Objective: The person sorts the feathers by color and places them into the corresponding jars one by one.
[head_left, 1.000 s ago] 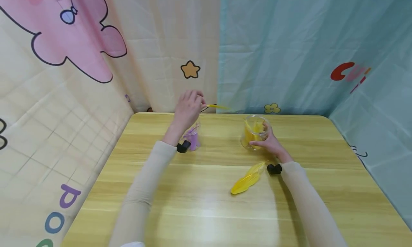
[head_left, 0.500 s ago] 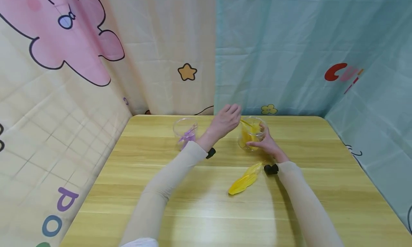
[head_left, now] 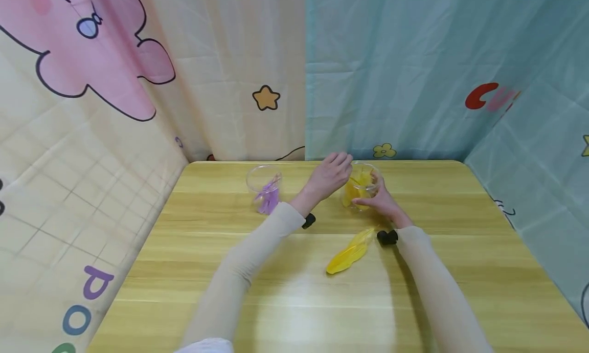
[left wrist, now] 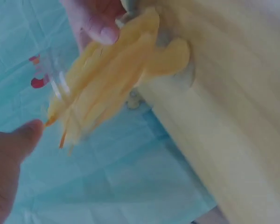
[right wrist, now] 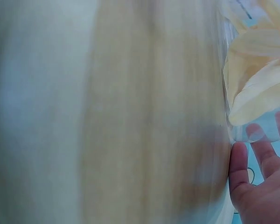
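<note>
A clear jar [head_left: 348,204] stands at the back of the table with several yellow feathers [head_left: 363,178] inside. My right hand [head_left: 384,198] holds it from the right, fingers and thumb spread around its wall. Over the jar's rim my left hand [head_left: 329,177] pinches the quill end of a yellow feather [left wrist: 52,116], whose vane runs down among the others in the left wrist view. Through the glass, the right wrist view shows broad pale feather tips [right wrist: 259,79] near the fingers. Another yellow feather [head_left: 348,253] lies on the table in front of the jar.
A second clear jar [head_left: 250,183] with purple feathers [head_left: 268,198] stands at the back left, beyond the left forearm. Printed curtains [head_left: 391,71] hang close behind the wooden table [head_left: 184,271] and along its sides.
My left hand has moved right, from over the purple feathers' jar to the yellow feathers' jar, lowering the feather into it. The right hand keeps its hold on the jar.
</note>
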Motion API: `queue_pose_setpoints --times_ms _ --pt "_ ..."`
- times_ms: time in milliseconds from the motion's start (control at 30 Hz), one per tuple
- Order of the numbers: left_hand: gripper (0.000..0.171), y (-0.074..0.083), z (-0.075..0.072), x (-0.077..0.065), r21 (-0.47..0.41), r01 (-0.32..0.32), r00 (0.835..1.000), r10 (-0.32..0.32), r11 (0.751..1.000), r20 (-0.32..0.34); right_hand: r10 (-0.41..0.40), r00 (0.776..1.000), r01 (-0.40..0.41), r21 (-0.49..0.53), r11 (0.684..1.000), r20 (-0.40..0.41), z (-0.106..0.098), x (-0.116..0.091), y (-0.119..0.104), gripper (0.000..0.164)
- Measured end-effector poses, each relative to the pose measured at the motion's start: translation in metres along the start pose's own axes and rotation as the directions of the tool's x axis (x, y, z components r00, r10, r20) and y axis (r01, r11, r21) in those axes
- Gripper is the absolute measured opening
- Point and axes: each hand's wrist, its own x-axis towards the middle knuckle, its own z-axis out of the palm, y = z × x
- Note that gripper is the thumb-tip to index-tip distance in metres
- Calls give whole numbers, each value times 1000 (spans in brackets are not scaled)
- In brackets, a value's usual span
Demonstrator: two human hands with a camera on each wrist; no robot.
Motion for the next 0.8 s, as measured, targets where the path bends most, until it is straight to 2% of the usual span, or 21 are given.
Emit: queue_pose_setpoints --times_ms 100,167,233,300,367,433,467,500,567,700,800 --pt "15 13 7 -7 -163 52 997 -61 985 -52 -5 1000 6 -4 1000 16 0 1 -1 114" --pt "20 25 11 -15 -319 103 989 -133 942 -72 -4 1000 4 9 1000 19 -1 1 -1 114" --pt "22 41 14 -23 -478 153 978 -203 865 -54 -4 1000 3 27 1000 20 -1 2 0 112" --pt "20 57 13 -31 -620 214 968 -248 755 33 -5 1000 5 21 1000 16 -3 3 1 111" --pt "20 74 12 -37 -712 289 955 -248 640 165 -2 1000 2 7 1000 9 -2 3 2 110" --pt "20 89 11 -40 -762 371 929 -209 531 306 3 1000 -3 -19 1000 7 -2 3 2 111" --pt "20 95 11 -41 -773 405 914 -183 488 363 7 1000 -6 -26 1000 7 -2 3 1 111" --pt "20 100 11 -40 -780 431 900 -156 454 407 11 1000 -11 -23 1000 6 -2 3 1 111" --pt "23 107 14 -37 -796 460 884 -117 393 453 16 1000 -16 -22 1000 8 -2 2 1 113" --pt "28 116 19 -27 -823 480 875 -93 304 475 7 1000 -7 -4 1000 10 -2 1 0 113" --pt "28 121 22 -21 -832 504 862 -89 232 498 4 1000 -4 5 1000 15 -3 1 0 112"
